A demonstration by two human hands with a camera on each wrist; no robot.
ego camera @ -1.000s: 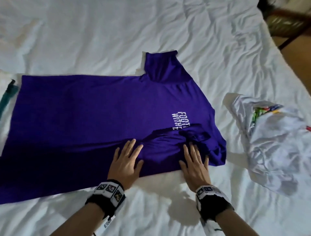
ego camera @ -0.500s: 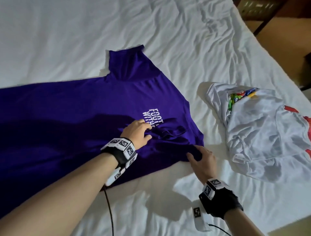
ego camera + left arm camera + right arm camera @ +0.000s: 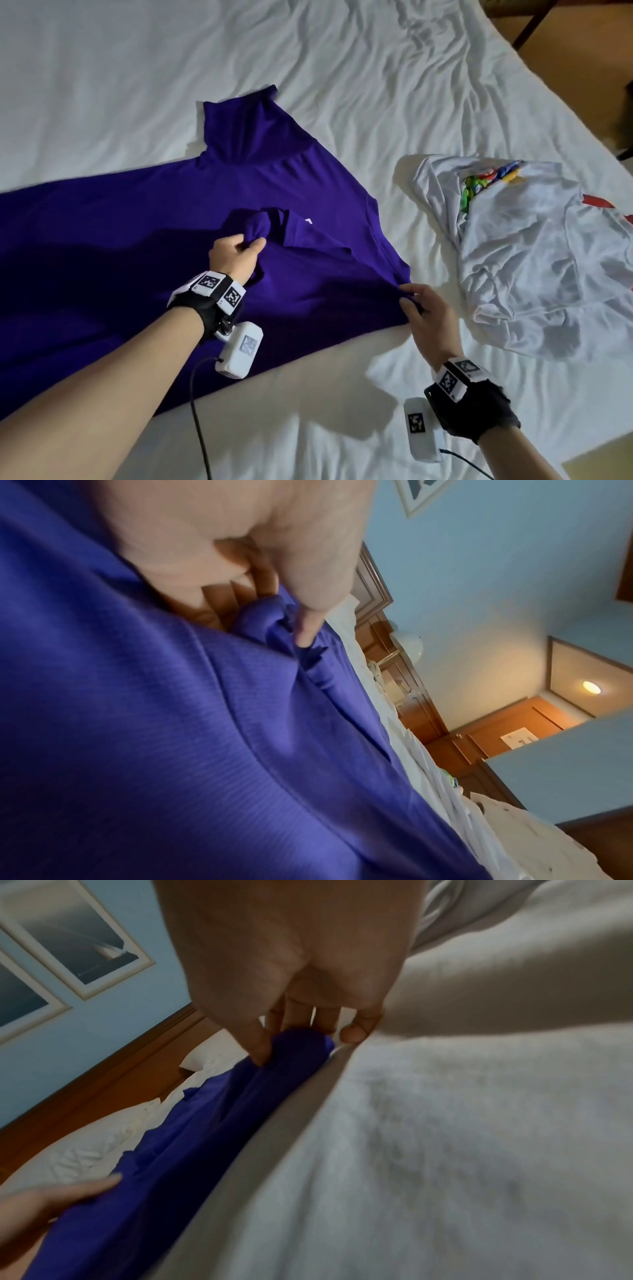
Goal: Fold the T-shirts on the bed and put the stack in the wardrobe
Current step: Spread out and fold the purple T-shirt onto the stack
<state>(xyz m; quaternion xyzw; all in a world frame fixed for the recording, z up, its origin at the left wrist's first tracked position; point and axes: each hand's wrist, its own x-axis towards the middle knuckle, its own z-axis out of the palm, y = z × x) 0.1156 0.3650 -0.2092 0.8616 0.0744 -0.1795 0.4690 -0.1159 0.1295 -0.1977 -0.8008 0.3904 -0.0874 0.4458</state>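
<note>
A purple T-shirt [image 3: 137,246] lies spread across the white bed [image 3: 342,68], one sleeve pointing to the far side. My left hand [image 3: 239,255] grips a bunched fold of the purple T-shirt [image 3: 205,723] near its middle, lifted over the white print. My right hand [image 3: 416,301] pinches the near right corner of the purple T-shirt [image 3: 294,1047] between thumb and fingers, low on the sheet. A crumpled white T-shirt [image 3: 531,257] with a coloured print lies to the right, apart from both hands.
The bed's right edge [image 3: 561,102] runs diagonally, with a wooden floor [image 3: 582,51] and a dark furniture leg [image 3: 531,24] beyond. A cable [image 3: 198,411] trails from my left wrist over the sheet. Framed pictures [image 3: 78,934] hang on a blue wall.
Both hands went from pressing flat on the purple shirt to gripping it. The left lifted a fold towards the far side, covering most of the print; the right took hold of the corner.
</note>
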